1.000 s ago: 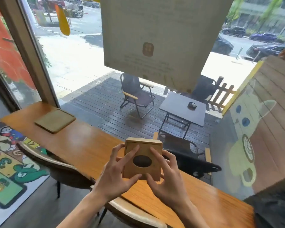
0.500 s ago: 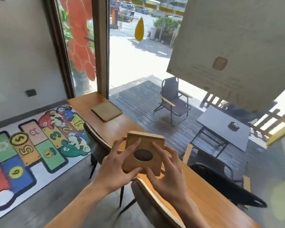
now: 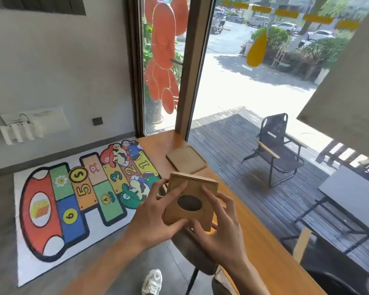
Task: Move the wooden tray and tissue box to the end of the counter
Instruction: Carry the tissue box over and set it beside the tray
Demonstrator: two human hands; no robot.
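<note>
A square wooden tissue box (image 3: 191, 195) with a dark oval opening is held tilted above the near edge of the long wooden counter (image 3: 251, 237). My left hand (image 3: 156, 216) grips its left side and my right hand (image 3: 219, 228) grips its right and lower side. The flat square wooden tray (image 3: 186, 159) lies on the counter farther along, close to the counter's far end by the window post. The box is apart from the tray.
A grey stool seat (image 3: 192, 252) stands under the counter's edge just below my hands. A colourful hopscotch mat (image 3: 73, 199) lies on the floor to the left. My white shoe (image 3: 152, 282) shows at the bottom. A window runs along the counter's right.
The view has swung left along the counter while both hands carried the tissue box toward the far end. The tray now appears much nearer to the box.
</note>
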